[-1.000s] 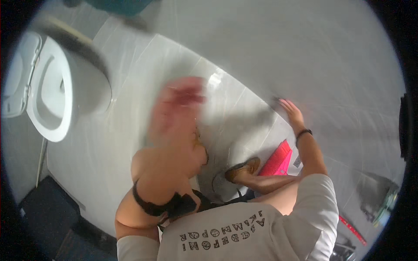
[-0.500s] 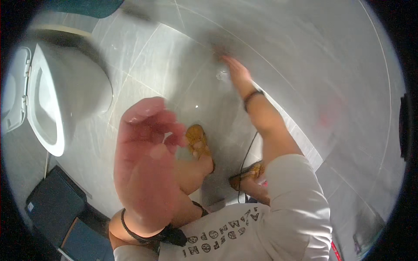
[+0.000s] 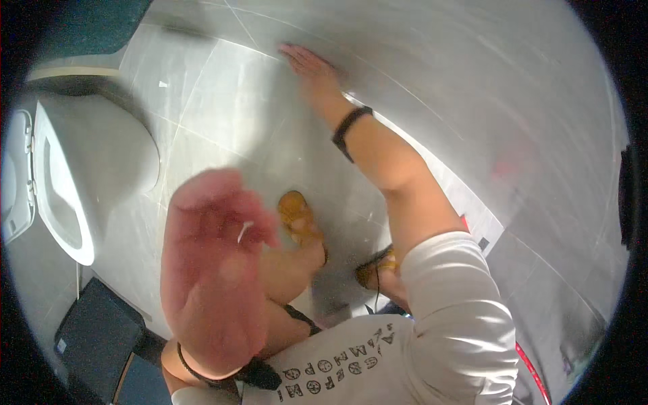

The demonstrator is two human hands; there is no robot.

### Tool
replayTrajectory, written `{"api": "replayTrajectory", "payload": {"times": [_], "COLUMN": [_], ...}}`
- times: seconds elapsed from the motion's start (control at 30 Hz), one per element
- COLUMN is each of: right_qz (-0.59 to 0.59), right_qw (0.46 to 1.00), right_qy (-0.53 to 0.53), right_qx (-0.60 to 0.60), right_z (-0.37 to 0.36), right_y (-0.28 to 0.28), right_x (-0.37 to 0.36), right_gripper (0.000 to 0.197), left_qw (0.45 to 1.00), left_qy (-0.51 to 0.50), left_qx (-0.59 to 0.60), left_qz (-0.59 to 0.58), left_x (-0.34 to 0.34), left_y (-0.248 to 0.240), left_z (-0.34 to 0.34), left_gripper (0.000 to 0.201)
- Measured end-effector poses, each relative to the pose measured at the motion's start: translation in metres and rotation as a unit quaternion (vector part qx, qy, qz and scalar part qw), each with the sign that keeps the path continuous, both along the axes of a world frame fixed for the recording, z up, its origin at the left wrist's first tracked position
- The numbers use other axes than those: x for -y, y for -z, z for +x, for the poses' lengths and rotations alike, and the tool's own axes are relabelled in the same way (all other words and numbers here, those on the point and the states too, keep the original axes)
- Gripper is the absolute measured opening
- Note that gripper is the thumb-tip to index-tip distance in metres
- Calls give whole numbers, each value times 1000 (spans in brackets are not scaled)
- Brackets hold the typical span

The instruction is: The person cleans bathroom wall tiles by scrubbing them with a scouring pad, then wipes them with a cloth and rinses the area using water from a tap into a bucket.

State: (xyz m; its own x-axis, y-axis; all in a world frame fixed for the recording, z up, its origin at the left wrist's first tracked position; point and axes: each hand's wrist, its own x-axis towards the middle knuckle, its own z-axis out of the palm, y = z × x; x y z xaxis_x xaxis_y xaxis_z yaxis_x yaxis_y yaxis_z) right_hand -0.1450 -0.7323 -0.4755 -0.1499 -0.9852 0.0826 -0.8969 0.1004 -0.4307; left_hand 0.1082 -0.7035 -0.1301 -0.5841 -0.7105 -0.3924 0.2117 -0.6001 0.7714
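Note:
My right hand (image 3: 312, 67) reaches far ahead along the foot of the grey tiled wall (image 3: 432, 61), fingers stretched out flat. It looks to be against the wall, though blur hides the exact contact; no object shows in it. A black band (image 3: 351, 131) circles that wrist. Close to the camera, left of the middle, my left hand (image 3: 216, 250) appears large and blurred. Its fingers curl in toward the thumb, a small bright gap shows between them, and I see nothing held. A thin dark cord (image 3: 192, 364) loops that wrist.
On the left stands a white toilet (image 3: 101, 148), its lid raised. A dark stool or box (image 3: 98, 324) lies at lower left, a dark green thing (image 3: 94, 27) at the top left. My yellow sandals (image 3: 295, 210) stand on the grey tiled floor (image 3: 223, 121). A red strip (image 3: 533, 371) shows lower right.
My right hand has slid forward and left along the wall's base. My left hand has shifted slightly left and down, still curled. The view has turned slightly.

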Motion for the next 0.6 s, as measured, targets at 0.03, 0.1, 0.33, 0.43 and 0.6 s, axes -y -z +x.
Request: {"api": "replayTrajectory", "payload": {"times": [0.03, 0.1, 0.33, 0.43, 0.6], "right_qz": [21, 95, 384, 413, 164], "right_qw": [983, 890, 652, 713, 877], "right_qy": [-8, -61, -121, -127, -31], "right_qx": [-181, -442, -642, -552, -451], "right_z": [10, 22, -121, -75, 12], "right_y": [-19, -42, -72, -91, -141], "right_x": [6, -21, -448, -370, -113], "right_gripper": [56, 56, 55, 58, 57], "left_qw": [1000, 1000, 997, 996, 999], "left_qy": [-5, 5, -22, -56, 5], "left_qx": [-6, -20, -37, -9, -29], "left_qz": [2, -11, -65, -65, -43], "left_x": [-2, -7, -32, -32, -33], "left_y": [-4, 0, -11, -12, -8], "left_z": [2, 17, 56, 75, 51], "left_gripper": [56, 55, 49, 48, 50]}}
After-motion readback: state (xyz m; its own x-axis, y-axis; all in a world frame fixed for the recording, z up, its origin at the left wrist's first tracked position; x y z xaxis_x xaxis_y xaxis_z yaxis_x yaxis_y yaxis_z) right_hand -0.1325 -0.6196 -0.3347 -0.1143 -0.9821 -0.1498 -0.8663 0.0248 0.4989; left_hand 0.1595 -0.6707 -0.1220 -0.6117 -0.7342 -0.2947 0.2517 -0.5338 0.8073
